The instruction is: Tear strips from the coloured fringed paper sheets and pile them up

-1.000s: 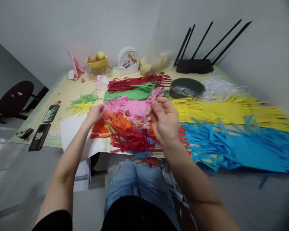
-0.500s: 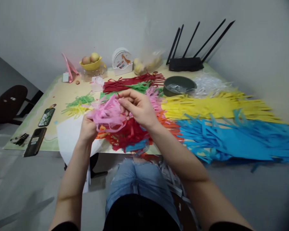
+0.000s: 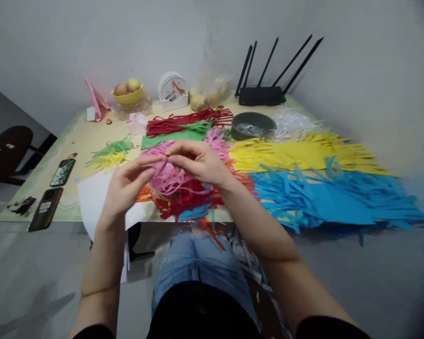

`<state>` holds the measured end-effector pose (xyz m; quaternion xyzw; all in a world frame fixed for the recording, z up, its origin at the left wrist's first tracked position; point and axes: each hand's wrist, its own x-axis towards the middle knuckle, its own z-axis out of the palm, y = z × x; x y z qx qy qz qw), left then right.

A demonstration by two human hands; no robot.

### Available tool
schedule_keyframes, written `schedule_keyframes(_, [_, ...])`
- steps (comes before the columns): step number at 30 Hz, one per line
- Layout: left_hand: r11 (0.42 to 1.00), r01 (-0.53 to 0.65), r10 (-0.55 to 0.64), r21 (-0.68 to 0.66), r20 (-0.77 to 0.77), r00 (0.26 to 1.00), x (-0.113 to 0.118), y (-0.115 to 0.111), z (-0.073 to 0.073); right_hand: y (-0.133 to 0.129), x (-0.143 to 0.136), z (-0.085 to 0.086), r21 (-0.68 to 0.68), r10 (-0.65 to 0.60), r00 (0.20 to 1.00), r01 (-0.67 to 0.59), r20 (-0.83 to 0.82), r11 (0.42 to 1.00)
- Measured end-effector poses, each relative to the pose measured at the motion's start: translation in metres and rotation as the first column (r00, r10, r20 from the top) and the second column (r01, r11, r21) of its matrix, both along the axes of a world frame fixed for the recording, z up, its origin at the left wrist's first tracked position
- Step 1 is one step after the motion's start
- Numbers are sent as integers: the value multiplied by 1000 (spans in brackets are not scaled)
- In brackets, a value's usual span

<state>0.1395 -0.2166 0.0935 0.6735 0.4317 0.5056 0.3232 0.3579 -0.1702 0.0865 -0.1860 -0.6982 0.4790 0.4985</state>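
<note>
The right hand [image 3: 199, 161] has its thumb and forefinger pinched together on a small, thin, dark piece [image 3: 166, 156]; the left hand [image 3: 123, 186] reaches up to the same spot, its forefinger tip at the right hand's fingertips and its thumb apart from that finger; whether the left fingers grip anything, I cannot tell. The pink strips [image 3: 169, 181] lie just below and around the fingertips, over the red strips [image 3: 183, 200]; orange strips [image 3: 143, 194] show beside the left wrist, and white paper [image 3: 97, 200] lies under the left forearm at the front edge of the desk [image 3: 81, 136]; to the right of the hands are the yellow fringed sheet [image 3: 289, 155] and, nearer the front, the blue fringed sheet [image 3: 339, 202]; behind the hands are the green sheet [image 3: 155, 141], the dark red strips [image 3: 166, 125] and a dark round bowl [image 3: 252, 134].
</note>
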Motion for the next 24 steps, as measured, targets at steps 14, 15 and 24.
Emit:
schedule_keyframes(14, [975,-217,223,-52,188,956,34,-1,-17,-39,-11,-14,3,-321,929,326,185,945])
schedule_keyframes(15, [974,-225,227,-34,169,959,35,-1,-18,-39,-11,-14,-5,-324,926,331,192,944])
schedule_keyframes(24, [859,-232,409,457,-339,847,38,-6,-24,-25,-9,-16,-296,-150,986,167,79,941])
